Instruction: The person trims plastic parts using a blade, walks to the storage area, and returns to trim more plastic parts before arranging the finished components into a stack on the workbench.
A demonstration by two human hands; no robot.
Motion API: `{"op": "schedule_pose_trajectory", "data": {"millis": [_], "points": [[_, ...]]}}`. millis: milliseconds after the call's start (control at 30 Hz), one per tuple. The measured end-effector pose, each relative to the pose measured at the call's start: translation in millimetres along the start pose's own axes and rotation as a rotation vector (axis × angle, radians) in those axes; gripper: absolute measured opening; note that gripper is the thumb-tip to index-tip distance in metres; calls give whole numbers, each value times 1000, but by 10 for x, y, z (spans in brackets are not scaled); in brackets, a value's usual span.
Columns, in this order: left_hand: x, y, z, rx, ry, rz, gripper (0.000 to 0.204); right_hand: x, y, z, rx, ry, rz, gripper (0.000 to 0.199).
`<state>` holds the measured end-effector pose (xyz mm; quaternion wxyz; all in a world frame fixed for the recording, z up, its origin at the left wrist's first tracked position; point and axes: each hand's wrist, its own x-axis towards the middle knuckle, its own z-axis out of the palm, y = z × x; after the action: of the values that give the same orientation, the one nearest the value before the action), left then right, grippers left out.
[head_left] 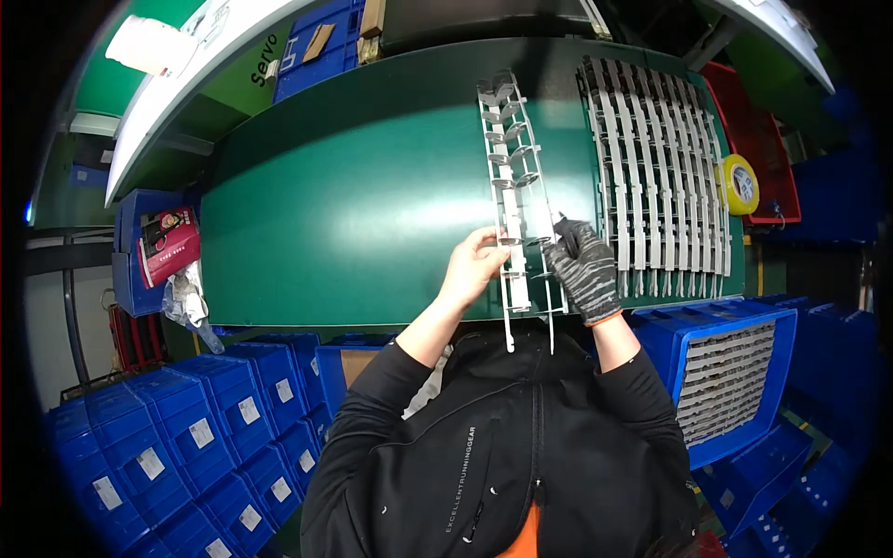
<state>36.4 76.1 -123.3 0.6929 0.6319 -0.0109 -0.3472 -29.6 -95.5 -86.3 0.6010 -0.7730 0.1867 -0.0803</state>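
Note:
A long, ladder-like metal frame (503,183) lies on the green tabletop (353,186), its near end sticking out past the front edge. It has two thin side rails, rounded crosspieces between them and a pale strip down its middle. My bare left hand (468,272) is closed at its left rail, with thumb and fingertips around the metal. On the opposite rail, my right hand (586,274), in a grey-black striped glove with an orange cuff, is closed too. The undersides of the right fingers are hidden.
Several similar metal frames (660,177) lie side by side on the right. Beyond them are a yellow tape roll (740,184) and a red tray (758,139). A blue crate (684,325) of metal parts stands front right; stacked blue bins (223,391) fill the lower left.

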Motion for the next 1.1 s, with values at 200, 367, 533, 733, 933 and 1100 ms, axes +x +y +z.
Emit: {"op": "schedule_pose_trajectory", "data": {"millis": [200,367,533,733,933,1100], "points": [[268,-367,-98,742,-74,155,30,35,381,151,-536,-131,-128,45],[598,-104,-360,643,52,-16,49,12,524,222,-541,-156,-79,44],[1055,-28,-109,545,19,60,51,62,506,323,-644,-175,-80,46],[1428,-98,226,687,90,93,47,-10,449,-94,-592,103,-232,38],[1717,48,907,779,17,127,46,-283,336,-436,-365,75,-212,22],[1879,-31,1145,859,26,162,50,-464,442,-480,-379,-8,-175,24]]}}
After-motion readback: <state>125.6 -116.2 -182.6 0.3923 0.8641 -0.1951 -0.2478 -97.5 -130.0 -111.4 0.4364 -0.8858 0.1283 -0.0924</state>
